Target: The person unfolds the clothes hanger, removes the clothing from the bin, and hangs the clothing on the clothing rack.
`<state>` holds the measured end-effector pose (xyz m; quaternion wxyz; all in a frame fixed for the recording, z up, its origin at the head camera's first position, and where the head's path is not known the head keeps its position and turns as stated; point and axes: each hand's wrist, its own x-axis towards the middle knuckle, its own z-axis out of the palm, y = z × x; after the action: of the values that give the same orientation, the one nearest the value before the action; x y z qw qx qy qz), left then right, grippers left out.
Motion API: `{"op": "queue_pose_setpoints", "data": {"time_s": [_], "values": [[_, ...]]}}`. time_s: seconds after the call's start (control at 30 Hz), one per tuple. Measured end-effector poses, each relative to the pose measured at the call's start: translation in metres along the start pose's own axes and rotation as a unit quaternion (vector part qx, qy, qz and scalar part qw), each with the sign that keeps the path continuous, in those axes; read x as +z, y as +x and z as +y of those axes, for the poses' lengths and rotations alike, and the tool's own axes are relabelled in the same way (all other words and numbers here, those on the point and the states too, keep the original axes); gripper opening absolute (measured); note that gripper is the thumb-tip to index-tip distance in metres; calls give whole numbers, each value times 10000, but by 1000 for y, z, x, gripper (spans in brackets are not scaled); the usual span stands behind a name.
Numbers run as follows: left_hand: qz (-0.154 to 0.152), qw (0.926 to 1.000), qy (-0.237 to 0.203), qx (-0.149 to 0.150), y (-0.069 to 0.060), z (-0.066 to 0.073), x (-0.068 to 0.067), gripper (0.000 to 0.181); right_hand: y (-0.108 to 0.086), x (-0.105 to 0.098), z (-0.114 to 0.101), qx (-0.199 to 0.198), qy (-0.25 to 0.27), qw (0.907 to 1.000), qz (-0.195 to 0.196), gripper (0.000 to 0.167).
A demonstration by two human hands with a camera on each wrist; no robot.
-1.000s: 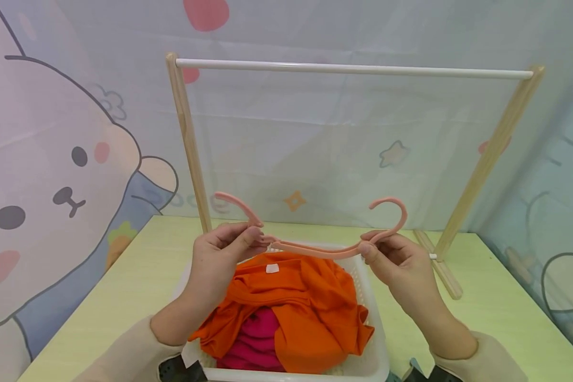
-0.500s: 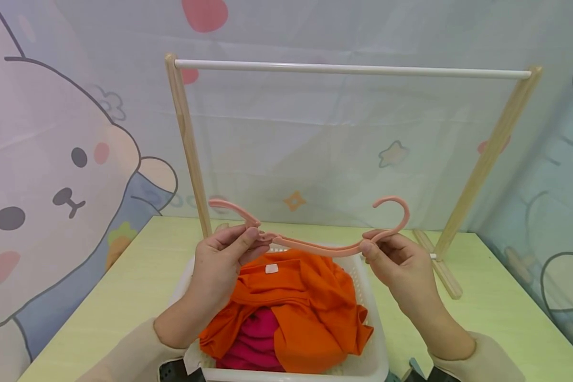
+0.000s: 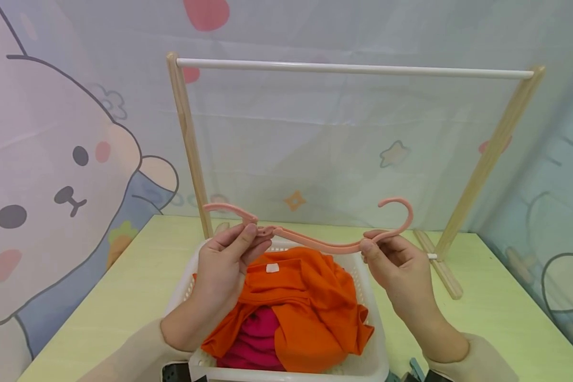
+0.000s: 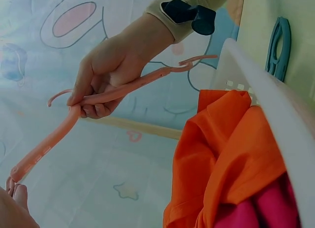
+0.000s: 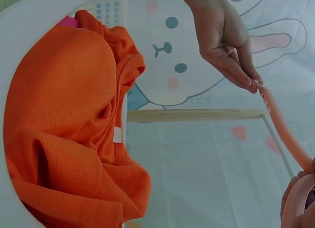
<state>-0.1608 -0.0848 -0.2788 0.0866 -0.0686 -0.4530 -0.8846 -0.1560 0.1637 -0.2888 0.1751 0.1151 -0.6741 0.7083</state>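
Observation:
A pink folding clothes hanger is held level above a basket in the head view. My left hand pinches it at a joint; a short curved end piece points up and left beyond the fingers. My right hand pinches the hanger just below its hook, which curls upward. In the left wrist view the right hand grips the middle, and a second arm with its own joint runs past it. Under both hands lies an orange garment with a white tag, over magenta cloth.
The white perforated basket holds the clothes on a pale green table. Behind it stands a rack with a white rail and wooden uprights. A teal plastic piece lies beside the basket.
The hanger's short left end piece has swung lower and outward to the left. My left hand has shifted slightly right, and the hook has moved a little right.

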Motion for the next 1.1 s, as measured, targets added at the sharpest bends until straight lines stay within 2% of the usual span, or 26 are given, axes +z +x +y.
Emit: {"op": "queue_pose_setpoints", "data": {"time_s": [0.2, 0.7, 0.93, 1.1], "values": [[132, 9998, -101, -83, 0, -2, 2, 25, 0, 2, 0, -37, 233, 9997, 26, 13], [-95, 9995, 284, -29, 0, 4, -3, 25, 2, -2, -1, -30, 147, 9996, -257, 18], [-335, 9953, 860, -297, 2, 9, -11, 29, 3, -4, -1, 2, 216, 9993, -303, 18], [-422, 9880, 1417, -446, 4, 14, -20, 17, 3, -6, 0, -51, 194, 9994, -283, 19]]}}
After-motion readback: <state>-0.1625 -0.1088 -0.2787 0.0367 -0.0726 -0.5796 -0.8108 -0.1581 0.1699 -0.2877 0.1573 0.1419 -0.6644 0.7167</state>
